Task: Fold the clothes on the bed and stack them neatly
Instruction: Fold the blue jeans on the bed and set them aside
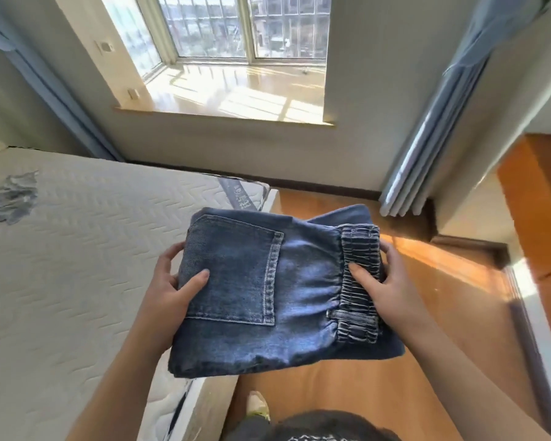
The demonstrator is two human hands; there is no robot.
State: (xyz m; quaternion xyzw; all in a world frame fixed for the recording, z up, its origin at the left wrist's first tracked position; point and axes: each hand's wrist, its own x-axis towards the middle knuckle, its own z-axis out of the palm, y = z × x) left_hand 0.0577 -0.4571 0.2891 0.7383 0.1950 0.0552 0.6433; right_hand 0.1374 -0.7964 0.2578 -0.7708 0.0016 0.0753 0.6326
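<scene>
Folded jeans (268, 291) held off the mattress (93, 249), over the floor beside its edge. Left hand (175, 281) gripping the pocket end, right hand (382, 281) gripping the elastic waistband (long axis left-right). Mattress nearer the left hand.

Bare forearms, dark trousers (252, 424), a pale shoe (257, 404).
</scene>
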